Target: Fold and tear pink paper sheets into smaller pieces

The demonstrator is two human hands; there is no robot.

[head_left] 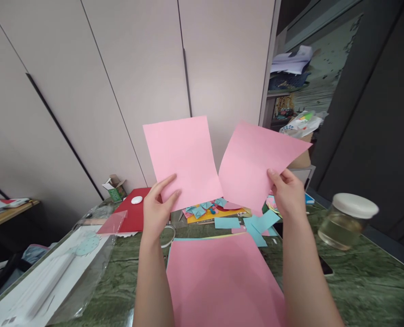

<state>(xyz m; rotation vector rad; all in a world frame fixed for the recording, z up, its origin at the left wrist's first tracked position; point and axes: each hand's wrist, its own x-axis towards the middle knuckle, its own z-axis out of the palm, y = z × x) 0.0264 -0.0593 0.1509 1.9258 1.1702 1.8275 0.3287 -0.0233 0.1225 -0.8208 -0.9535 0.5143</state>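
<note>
One pink sheet (186,159) is pinched in the left hand (157,202), a second sheet (251,159) in the right hand (289,190).

Forearms (154,277) raised, apart; fingers (163,183) of both pinching.

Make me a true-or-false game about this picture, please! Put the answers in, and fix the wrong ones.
1. The left hand holds a pink sheet. True.
2. The right hand holds a blue sheet. False: the right hand holds another pink sheet.
3. More pink paper lies on the green table, lower in the picture than both hands. True.
4. The jar has a black lid. False: the jar has a white lid.
5. Some blue paper pieces lie on the table. True.
6. The jar stands to the left of both hands. False: it stands to the right of them.
</note>
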